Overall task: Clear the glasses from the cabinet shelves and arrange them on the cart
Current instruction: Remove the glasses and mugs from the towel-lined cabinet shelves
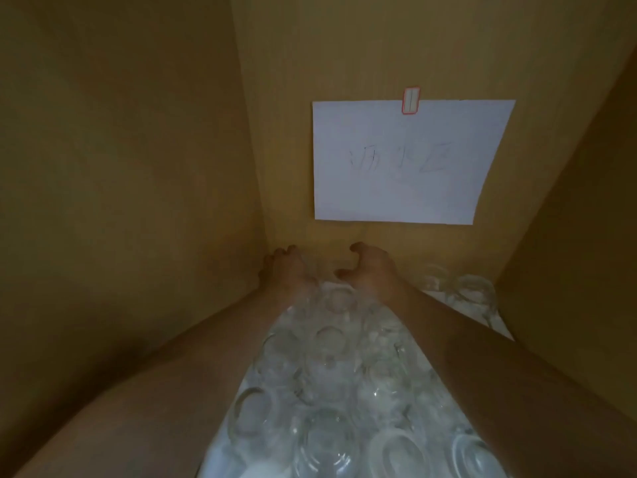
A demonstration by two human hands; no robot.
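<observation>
Many clear glasses (pixel 331 343) stand packed together on the cabinet shelf (pixel 496 329), from the near edge to the back wall. Both my bare arms reach deep over them. My left hand (pixel 284 267) is in the back left corner with its fingers bent downward; what lies under them is hidden. My right hand (pixel 370 267) is beside it, thumb and fingers curved in a C that faces left. A faint glass (pixel 322 265) shows between the two hands. Two more glasses (pixel 474 291) stand at the back right.
The brown cabinet side walls (pixel 138 167) close in on the left and right. A white sheet of paper (pixel 406 163) with handwriting hangs on the back wall under a small red-edged clip (pixel 411 100). The cart is not in view.
</observation>
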